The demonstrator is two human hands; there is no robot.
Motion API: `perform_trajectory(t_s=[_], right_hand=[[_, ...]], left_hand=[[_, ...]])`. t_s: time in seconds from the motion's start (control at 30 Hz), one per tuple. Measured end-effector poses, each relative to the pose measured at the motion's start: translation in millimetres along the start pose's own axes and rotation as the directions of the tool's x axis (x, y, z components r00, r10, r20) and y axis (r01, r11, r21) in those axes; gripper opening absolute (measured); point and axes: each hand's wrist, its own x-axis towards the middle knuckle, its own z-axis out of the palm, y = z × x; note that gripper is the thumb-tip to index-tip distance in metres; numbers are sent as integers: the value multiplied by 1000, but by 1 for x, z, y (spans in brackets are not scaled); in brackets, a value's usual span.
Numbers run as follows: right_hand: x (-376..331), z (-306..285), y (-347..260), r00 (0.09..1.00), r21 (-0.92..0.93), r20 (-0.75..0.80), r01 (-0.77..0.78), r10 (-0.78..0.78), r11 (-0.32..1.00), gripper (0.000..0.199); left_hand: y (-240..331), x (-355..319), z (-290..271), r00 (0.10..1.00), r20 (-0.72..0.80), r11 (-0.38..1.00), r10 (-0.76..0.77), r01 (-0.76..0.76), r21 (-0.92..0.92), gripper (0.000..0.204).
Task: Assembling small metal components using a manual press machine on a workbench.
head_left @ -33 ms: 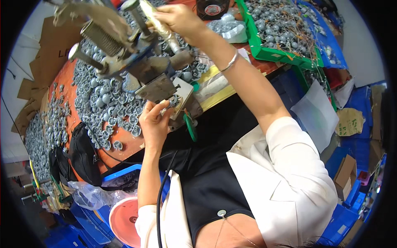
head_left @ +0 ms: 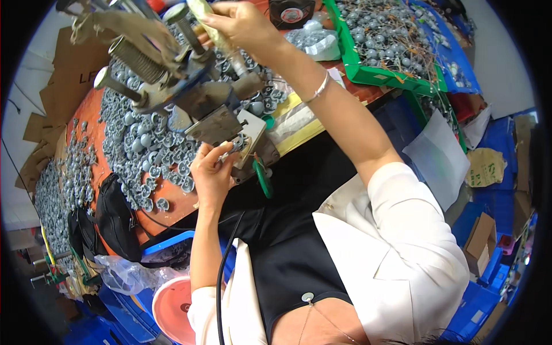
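A metal bench press with a coiled spring and thick bolts stands at the upper left of the table. My right hand is wrapped round its lever, which is covered in pale, crinkled wrapping. Down at the press's lower block, my left hand pinches a small grey plastic part between thumb and fingertips, close under the metal plate. Beside that hand a green loop-shaped piece hangs from the block.
Loose grey plastic parts cover the orange-red table behind and left of the press. A green crate of grey balls stands at upper right. Black bags hang at the table's edge, above a pink bucket. A black cable crosses my left arm.
My right hand and the lever have shifted slightly up and to the left. The left hand keeps its pinch at the block. The whole view has moved a little.
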Motion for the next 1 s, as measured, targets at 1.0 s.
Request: perform_trajectory(t_s=[1.0], right_hand=[[-20, -346, -22, 970, -744, -235, -224, -67, -629, 18]], left_hand=[[-87, 57, -249, 665, -714, 969, -219, 62, -240, 30]])
